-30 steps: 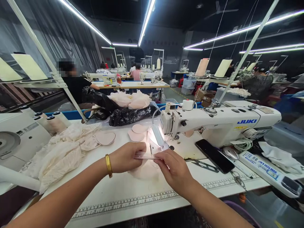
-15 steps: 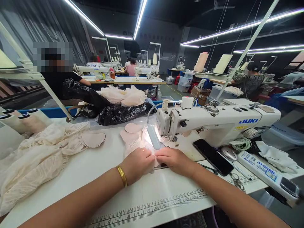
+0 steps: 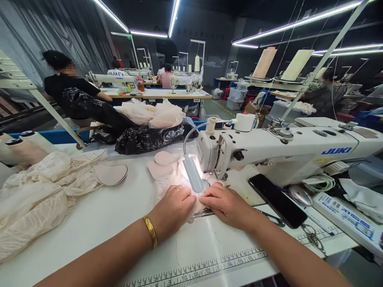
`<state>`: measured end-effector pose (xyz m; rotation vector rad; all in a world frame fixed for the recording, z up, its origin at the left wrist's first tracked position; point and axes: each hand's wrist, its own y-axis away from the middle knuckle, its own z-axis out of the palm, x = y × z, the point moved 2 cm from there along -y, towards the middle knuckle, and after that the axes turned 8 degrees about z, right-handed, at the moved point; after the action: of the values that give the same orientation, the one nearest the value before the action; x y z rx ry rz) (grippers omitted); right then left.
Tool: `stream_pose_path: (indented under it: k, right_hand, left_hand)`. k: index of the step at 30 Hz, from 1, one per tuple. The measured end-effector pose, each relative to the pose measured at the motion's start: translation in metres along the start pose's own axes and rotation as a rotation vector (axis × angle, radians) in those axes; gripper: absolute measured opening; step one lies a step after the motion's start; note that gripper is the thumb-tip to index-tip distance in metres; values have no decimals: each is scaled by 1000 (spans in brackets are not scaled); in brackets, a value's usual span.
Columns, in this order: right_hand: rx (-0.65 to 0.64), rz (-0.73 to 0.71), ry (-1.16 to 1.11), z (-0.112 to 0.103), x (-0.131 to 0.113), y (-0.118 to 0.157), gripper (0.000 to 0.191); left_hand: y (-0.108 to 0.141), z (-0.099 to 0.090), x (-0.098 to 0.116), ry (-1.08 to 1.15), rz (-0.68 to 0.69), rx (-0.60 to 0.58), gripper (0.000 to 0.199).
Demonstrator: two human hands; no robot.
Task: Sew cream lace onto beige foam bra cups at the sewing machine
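Note:
Both hands meet in front of the needle end of a white sewing machine. My left hand, with a gold bangle at the wrist, is closed on pale pink lace fabric. Thumb and fingers of my right hand pinch the same fabric's edge just to the right. A small grey lamp on a bent metal neck lights the spot and hides part of the cloth and the needle. Pale oval cup pads lie on the cloth behind my left hand.
More cream lace with a pad spreads over the table's left. Thread cones stand behind it. A black plastic bag lies at the back. Right of my right hand are a black phone, scissors and a box. Co-workers sit farther off.
The camera view has shifted, so the machine appears farther right and larger. My right hand's fingers have spread slightly on the cloth; both hands stay close together at the fabric.

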<state>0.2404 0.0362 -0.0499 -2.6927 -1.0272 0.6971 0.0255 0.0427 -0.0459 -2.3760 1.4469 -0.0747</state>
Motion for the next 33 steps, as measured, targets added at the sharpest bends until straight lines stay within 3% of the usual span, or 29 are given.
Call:
stream_pose_path:
  k: [12, 18, 23, 33]
  right_hand:
    - [24, 42, -6, 1, -2, 1, 32]
    - [21, 88, 64, 4, -1, 0, 31]
    - [22, 142, 116, 5, 0, -1, 25]
    - [6, 193, 147, 7, 1, -2, 18]
  left_hand:
    - [-6, -5, 8, 20, -23, 60, 25]
    - [-13, 4, -10, 52, 54, 35, 24]
    - [-25, -2, -27, 127, 70, -48, 12]
    - [-31, -8, -44, 227, 71, -100, 13]
